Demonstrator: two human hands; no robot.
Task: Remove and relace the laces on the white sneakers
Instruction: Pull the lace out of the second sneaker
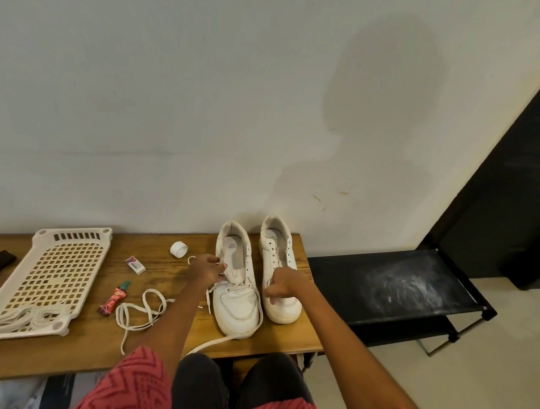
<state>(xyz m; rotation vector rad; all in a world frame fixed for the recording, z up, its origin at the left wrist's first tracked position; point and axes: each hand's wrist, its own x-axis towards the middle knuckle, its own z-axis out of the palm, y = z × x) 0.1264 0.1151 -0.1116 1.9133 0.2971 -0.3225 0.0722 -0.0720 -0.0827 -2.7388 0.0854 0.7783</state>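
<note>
Head view, looking down at a wooden table [255,344] set against a pale wall. Two white sneakers stand side by side near the table's right end, heels at the wall and toes toward the person. The left sneaker [236,284] is partly laced — a white lace [221,339] crosses its lower eyelets and trails round the toe to the table's front edge. The right sneaker [279,276] shows bare eyelets and no lace.

The left hand [207,270] is at the left sneaker's tongue, fingers curled and pinching the lace beside the upper eyelets. The right hand [281,284] sits over the gap between the two shoes with fingers curled downward; whether it holds a lace cannot be told.

A loose lace [141,310] lies in loops on the table left of the sneakers. Beyond it are a small red tube [113,297], a small white packet [135,264] and a white cap [178,249]. A cream perforated plastic tray [52,268] rests at the table's left with more white laces [28,315] bundled on its near end. A black shelf [392,292] stands to the right of the table. The person wears a red patterned top — dark trousers show below.
</note>
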